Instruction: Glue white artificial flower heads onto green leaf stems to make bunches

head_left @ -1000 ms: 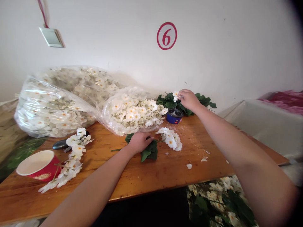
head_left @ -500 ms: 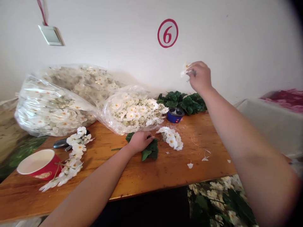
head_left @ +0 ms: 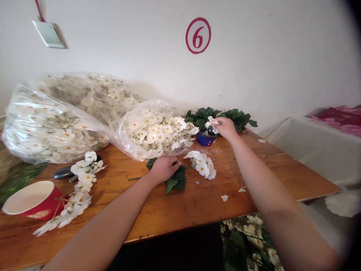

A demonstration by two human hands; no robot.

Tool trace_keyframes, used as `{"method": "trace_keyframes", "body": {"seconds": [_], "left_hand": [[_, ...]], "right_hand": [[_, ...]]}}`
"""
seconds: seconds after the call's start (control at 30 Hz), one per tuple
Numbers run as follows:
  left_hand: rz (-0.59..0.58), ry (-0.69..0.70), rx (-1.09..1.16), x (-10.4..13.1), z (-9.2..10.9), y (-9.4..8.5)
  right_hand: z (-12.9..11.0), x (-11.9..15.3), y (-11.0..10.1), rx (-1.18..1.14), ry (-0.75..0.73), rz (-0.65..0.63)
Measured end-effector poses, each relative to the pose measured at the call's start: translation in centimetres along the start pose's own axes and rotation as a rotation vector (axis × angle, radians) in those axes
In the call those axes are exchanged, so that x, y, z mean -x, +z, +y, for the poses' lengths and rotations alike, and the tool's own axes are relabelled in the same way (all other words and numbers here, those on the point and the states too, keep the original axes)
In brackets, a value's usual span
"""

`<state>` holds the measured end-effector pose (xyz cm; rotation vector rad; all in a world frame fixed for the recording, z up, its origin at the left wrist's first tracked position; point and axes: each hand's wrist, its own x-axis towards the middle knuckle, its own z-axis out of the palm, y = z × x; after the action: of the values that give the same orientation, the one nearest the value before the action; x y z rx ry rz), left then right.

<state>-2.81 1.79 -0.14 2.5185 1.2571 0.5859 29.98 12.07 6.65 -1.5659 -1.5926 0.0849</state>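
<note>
My left hand (head_left: 164,169) rests on the table, its fingers closed round a leafy artificial flower stem (head_left: 177,182). The bare stem end pokes out to its left, and a white flower spray (head_left: 202,165) lies just to its right; whether the two join is hidden. My right hand (head_left: 225,127) pinches a small white artificial flower (head_left: 209,122) over a small blue pot (head_left: 205,140) with a lit red light. The flower's lower end is at the pot's mouth; whether it touches the contents is hard to see.
Clear plastic bags (head_left: 53,124) full of white flowers fill the back left. Green leaves (head_left: 239,118) lie behind the pot. A red paper cup (head_left: 46,205), a white flower spray (head_left: 80,192) and a dark handled object (head_left: 63,172) are at left. Loose petals (head_left: 224,197) lie near the front edge.
My right hand has come down and slightly left with the small flower, from in front of the wall to the blue pot. My left hand stays on the leafy stem. The view has shifted slightly.
</note>
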Motion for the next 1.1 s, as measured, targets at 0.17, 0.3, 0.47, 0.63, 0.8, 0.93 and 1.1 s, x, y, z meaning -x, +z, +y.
{"method": "trace_keyframes", "body": {"seconds": [0.17, 0.3, 0.47, 0.63, 0.8, 0.93, 1.1], "left_hand": [[0.001, -0.013, 0.0, 0.0, 0.1, 0.0], [0.007, -0.004, -0.012, -0.1, 0.1, 0.0], [0.012, 0.002, 0.006, -0.2, 0.1, 0.0], [0.009, 0.004, 0.031, -0.2, 0.1, 0.1], [0.001, 0.005, 0.039, -0.1, -0.1, 0.1], [0.019, 0.021, 0.017, -0.1, -0.1, 0.2], [0.029, 0.036, -0.028, 0.0, -0.2, 0.3]], "right_hand": [[1.4, 0.9, 1.3, -0.12, -0.066, 0.08], [2.2, 1.7, 1.9, -0.13, -0.032, 0.079], [2.1, 2.0, 2.4, -0.112, 0.01, 0.06], [0.8, 1.0, 2.7, 0.006, 0.082, 0.055], [-0.6, -0.1, 3.3, 0.194, -0.016, 0.009], [-1.4, -0.7, 3.5, 0.303, -0.043, -0.041], [-2.0, -0.8, 3.6, 0.335, -0.046, -0.081]]}}
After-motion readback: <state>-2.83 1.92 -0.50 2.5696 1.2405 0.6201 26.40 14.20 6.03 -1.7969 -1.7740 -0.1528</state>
